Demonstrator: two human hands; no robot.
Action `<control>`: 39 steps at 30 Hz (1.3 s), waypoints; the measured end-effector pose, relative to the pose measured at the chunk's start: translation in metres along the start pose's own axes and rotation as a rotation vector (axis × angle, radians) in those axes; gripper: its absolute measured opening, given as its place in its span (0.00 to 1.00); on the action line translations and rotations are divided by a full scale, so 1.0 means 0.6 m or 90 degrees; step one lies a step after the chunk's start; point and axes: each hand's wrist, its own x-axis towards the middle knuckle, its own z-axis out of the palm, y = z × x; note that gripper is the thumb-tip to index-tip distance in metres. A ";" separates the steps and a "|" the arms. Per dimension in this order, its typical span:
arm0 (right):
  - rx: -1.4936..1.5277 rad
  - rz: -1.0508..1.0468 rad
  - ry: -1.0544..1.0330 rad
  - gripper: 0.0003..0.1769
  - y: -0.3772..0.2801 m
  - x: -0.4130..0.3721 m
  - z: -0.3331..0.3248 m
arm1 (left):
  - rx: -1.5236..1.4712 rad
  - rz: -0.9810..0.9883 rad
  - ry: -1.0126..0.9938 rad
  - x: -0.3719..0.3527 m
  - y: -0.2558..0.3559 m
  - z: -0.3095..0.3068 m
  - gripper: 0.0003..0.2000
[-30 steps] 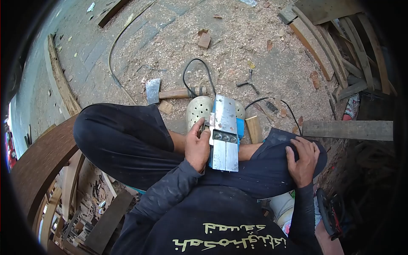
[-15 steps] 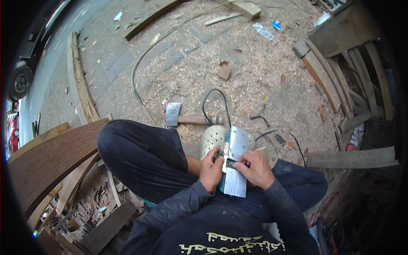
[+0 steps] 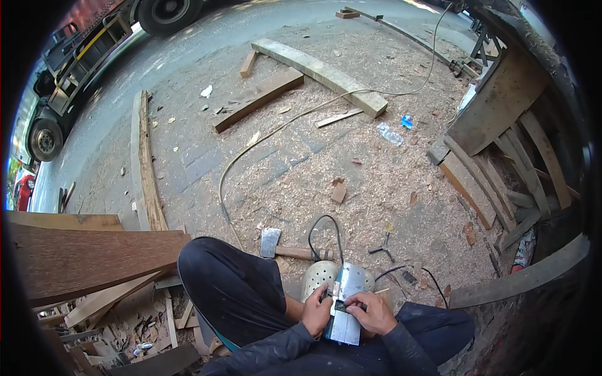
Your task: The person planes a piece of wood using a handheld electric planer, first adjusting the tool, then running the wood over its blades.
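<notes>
An electric hand planer point(image 3: 344, 329) lies across my lap and shoes with its silver sole facing up. My left hand point(image 3: 316, 313) grips its left side, the thumb by the cutter slot. My right hand point(image 3: 374, 313) is closed, its fingertips pinched over the dark slot midway along the sole. Whatever sits between those fingertips is too small or hidden to make out. Beyond the planer, a black cord point(image 3: 326, 219) loops on the ground. An axe point(image 3: 295, 252) with a wooden handle lies just past my perforated shoe point(image 3: 318, 277).
Wood shavings cover the ground. A black three-armed tool point(image 3: 383, 247) lies right of the axe. Timber planks point(image 3: 94, 254) stand at left, and more boards point(image 3: 480, 182) lean at right. Beams point(image 3: 326, 75) and a long cable point(image 3: 282, 128) lie ahead. A truck point(image 3: 81, 69) stands on the road.
The head view has tilted up, so the hands and planer sit lower and more of the road and truck shows. Both hands stay at the planer, the right fingers still at the slot.
</notes>
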 end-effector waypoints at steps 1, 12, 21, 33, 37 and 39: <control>0.052 0.025 -0.007 0.12 -0.003 -0.001 -0.001 | -0.013 -0.001 0.003 0.004 -0.002 0.000 0.29; -0.029 -0.015 0.064 0.16 0.019 -0.001 0.021 | 0.174 0.049 0.034 0.028 -0.011 0.010 0.30; 0.179 0.000 0.056 0.19 0.043 -0.001 0.020 | 0.203 0.036 0.054 0.018 0.017 0.027 0.30; 0.154 -0.007 0.051 0.20 0.023 0.000 0.021 | 0.193 0.067 0.049 0.020 0.018 0.030 0.29; 0.148 0.009 0.081 0.19 0.027 0.000 0.024 | 0.174 0.060 0.042 0.008 0.036 0.029 0.28; 0.033 0.015 0.067 0.19 0.020 0.001 0.019 | 0.167 0.065 0.041 0.012 0.029 0.029 0.27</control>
